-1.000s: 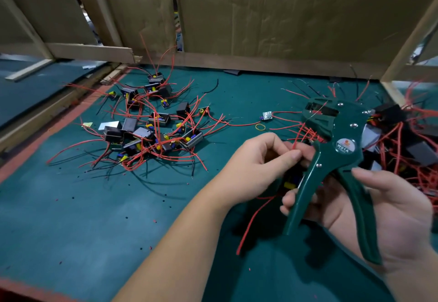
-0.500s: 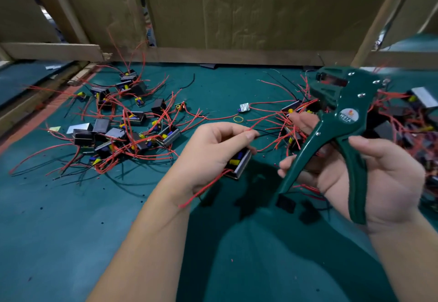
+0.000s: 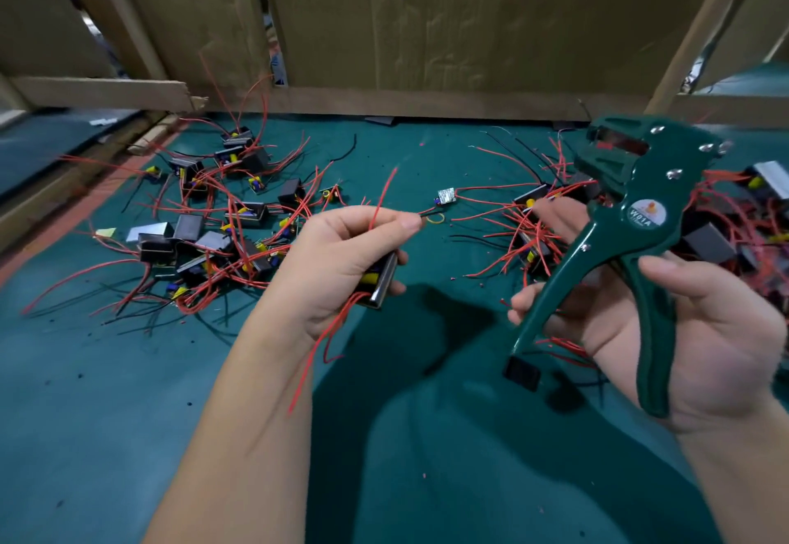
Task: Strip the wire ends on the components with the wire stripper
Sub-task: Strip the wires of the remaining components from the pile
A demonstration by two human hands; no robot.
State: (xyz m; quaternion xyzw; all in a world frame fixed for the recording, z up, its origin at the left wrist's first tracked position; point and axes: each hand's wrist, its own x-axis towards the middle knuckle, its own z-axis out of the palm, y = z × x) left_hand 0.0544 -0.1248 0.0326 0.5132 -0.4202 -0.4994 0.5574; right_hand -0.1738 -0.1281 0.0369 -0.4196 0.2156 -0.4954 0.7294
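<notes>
1. The wire stripper (image 3: 640, 236) is held up off the green mat (image 3: 106, 415) on the right. Its long axis runs diagonally, with the head up and away, nose facing left, and the handles pointing down toward the person, splayed apart.
2. Right hand (image 3: 700, 330): palm turned inward, fingers curled round the front handle, thumb over the rear one.
3. Left hand (image 3: 341, 261): mid-frame, knuckles up, gripping a metal-cased component (image 3: 382, 280). Thumb and forefinger pinch its red wire (image 3: 384, 193), which pokes upward.
4. A pile of components (image 3: 239, 214) sits on the mat to the left.
</notes>
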